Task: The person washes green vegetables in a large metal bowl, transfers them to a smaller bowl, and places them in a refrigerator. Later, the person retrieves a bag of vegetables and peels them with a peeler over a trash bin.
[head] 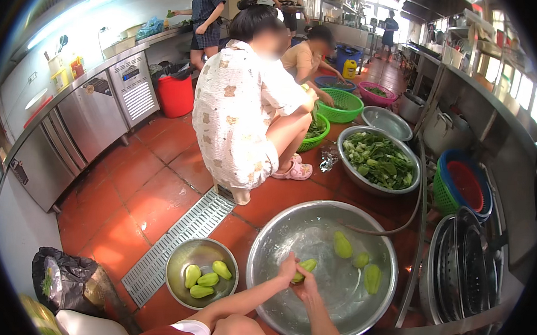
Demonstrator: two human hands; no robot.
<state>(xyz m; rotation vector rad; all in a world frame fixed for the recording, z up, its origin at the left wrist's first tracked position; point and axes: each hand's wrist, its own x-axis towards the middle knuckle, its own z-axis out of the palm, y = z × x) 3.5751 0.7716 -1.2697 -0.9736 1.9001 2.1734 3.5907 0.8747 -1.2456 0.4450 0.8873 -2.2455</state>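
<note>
Over a large metal basin (267,302) of water, both of my hands hold one green chayote (307,267). My left hand (287,268) grips it from the left and my right hand (307,284) from below and the right. Several more chayotes (372,279) lie in the water at the basin's right side. A thin hose (382,233) hangs over the rim into the basin. To the left, a smaller metal bowl (174,278) on the floor holds several chayotes (208,279).
Ahead, a person (235,112) squats on a low stool beside baskets of greens. A basin of chopped greens (379,161) stands beyond mine. Metal colanders (459,265) lean at right. A floor grate (179,244) and black bag (66,280) are at left. Other people are farther back.
</note>
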